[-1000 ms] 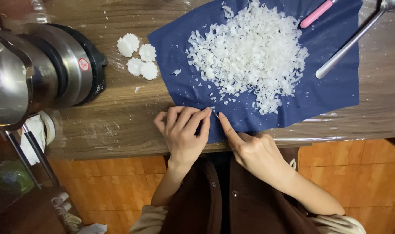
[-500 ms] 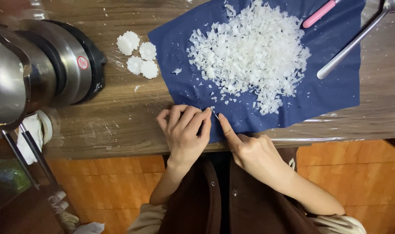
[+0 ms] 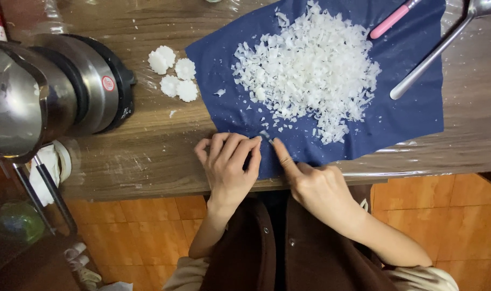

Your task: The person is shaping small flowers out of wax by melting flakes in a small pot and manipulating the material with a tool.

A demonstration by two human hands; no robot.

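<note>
Left hand point(image 3: 230, 164) and right hand point(image 3: 315, 186) unmoved since the earlier frames, fingertips together, pinching a small white flake point(image 3: 265, 133) at the near edge of the dark blue cloth point(image 3: 407, 116). Beyond, a loose heap of white flakes point(image 3: 310, 70). Four scalloped white pieces point(image 3: 173, 74) left on the wooden tabletop point(image 3: 148, 151), beside a shiny steel machine point(image 3: 51, 94). Far right, a metal spoon point(image 3: 434, 51) and pink handle point(image 3: 390, 21).

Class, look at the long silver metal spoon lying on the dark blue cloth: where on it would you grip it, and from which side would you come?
Grip the long silver metal spoon at its slim handle end, probably from the right. That end lies bare on the dark blue cloth, clear of the pile of white flakes, and the handle runs diagonally up to the bowl at the frame's top right.
</note>
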